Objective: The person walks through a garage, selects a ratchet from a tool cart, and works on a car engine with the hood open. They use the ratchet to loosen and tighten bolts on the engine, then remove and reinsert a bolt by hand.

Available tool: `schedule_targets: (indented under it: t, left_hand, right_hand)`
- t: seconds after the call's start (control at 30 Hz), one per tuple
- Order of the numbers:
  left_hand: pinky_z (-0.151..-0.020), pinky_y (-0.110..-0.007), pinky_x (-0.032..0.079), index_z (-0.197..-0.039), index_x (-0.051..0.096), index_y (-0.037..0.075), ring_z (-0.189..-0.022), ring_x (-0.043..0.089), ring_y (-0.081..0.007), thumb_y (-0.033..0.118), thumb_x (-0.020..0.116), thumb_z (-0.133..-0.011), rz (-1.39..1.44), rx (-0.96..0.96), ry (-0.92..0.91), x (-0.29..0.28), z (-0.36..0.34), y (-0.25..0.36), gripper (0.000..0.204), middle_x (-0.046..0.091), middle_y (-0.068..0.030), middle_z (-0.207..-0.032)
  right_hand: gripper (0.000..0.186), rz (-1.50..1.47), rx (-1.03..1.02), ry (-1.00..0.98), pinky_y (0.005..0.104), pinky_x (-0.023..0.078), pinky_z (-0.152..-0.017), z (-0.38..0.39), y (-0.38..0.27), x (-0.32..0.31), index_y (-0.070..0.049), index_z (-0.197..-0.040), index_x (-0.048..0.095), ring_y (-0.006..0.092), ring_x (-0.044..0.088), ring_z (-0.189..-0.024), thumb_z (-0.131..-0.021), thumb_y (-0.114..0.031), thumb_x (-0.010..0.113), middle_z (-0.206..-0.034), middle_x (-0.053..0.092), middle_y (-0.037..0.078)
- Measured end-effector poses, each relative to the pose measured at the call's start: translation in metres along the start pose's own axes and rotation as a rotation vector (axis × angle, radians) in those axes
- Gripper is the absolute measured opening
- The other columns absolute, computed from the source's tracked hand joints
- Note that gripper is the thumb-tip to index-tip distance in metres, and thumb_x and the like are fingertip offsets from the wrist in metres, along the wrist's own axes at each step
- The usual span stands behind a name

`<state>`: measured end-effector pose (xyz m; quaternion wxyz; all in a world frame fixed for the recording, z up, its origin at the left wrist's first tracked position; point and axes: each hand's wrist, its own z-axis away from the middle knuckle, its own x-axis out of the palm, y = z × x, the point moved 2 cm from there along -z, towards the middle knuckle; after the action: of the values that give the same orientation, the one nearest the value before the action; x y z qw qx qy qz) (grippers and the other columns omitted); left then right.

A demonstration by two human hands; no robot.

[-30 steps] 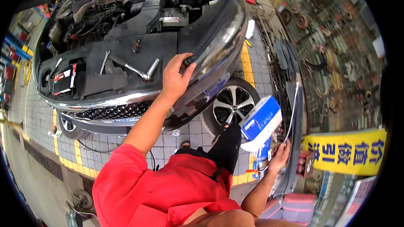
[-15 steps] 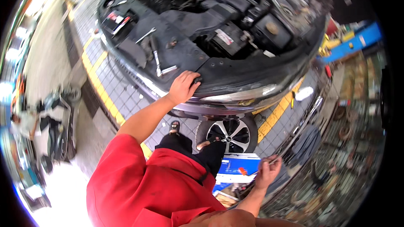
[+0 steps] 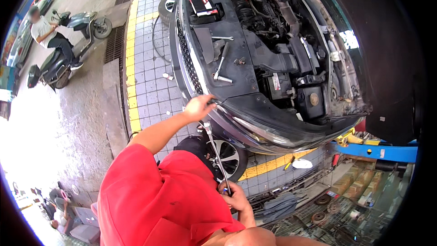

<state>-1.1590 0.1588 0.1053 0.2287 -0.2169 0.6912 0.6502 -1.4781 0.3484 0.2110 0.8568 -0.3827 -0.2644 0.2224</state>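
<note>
My left hand (image 3: 199,107) is at the front edge of the car (image 3: 282,130), by the inner end of the headlight. Its fingers are curled over a small dark part, which I cannot make out. Low in front of my body, my right hand (image 3: 234,197) is closed round the dark handle of a long socket wrench (image 3: 219,159). The wrench's metal shaft slants up toward the bumper, its head just below my left hand. On the black front cover lie a ratchet (image 3: 221,66), a spanner (image 3: 222,38) and a dark flat piece (image 3: 207,43).
The engine bay is open, with a battery (image 3: 278,85) in it. A front wheel (image 3: 227,159) stands close to my legs. At the right is a blue lift arm (image 3: 387,152). A person sits on a scooter (image 3: 68,50) at the left. Cluttered metal racks (image 3: 327,214) fill the lower right.
The view has turned to the right and shifted. My right hand has come in from the right toward my body, and the long socket wrench now shows in it. My left hand stays on the car's edge.
</note>
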Motion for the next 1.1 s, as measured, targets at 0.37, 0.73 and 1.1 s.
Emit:
schedule_targets:
  t: [0.37, 0.73, 1.1]
  left_hand:
    - [-0.072, -0.042, 0.053, -0.111, 0.061, 0.004, -0.080, 0.065, -0.0364, 0.018, 0.069, -0.090, 0.167, 0.079, 0.319, -0.013, -0.075, 0.021, 0.027, 0.066, -0.0177, -0.089]
    - [-0.059, -0.035, 0.048, -0.114, 0.063, 0.005, -0.060, 0.059, -0.0218, 0.019, 0.071, -0.089, 0.226, 0.055, 0.298, 0.025, -0.119, 0.037, 0.029, 0.060, -0.0122, -0.073]
    - [-0.068, -0.035, 0.051, -0.117, 0.060, 0.004, -0.071, 0.063, -0.0257, 0.021, 0.069, -0.091, 0.107, -0.104, 0.484, -0.045, -0.125, 0.078, 0.033, 0.065, -0.0147, -0.091]
  right_hand:
    - [0.035, 0.480, 0.210, -0.343, 0.0285, 0.048, -0.079, -0.045, -0.114, -0.058, -0.003, -0.112, 0.060, 0.0114, 0.056, -0.085, -0.080, -0.013, 0.068, -0.090, 0.062, 0.003]
    - [0.032, 0.503, 0.349, -0.464, 0.0260, 0.045, -0.075, -0.055, -0.137, -0.121, -0.003, -0.107, 0.061, 0.0081, 0.052, -0.084, -0.083, -0.017, 0.075, -0.089, 0.060, -0.001]
    - [0.032, 0.547, 0.237, -0.646, 0.0285, 0.049, -0.081, -0.110, -0.122, -0.200, 0.000, -0.110, 0.063, 0.0109, 0.060, -0.091, -0.086, -0.019, 0.074, -0.096, 0.066, 0.004]
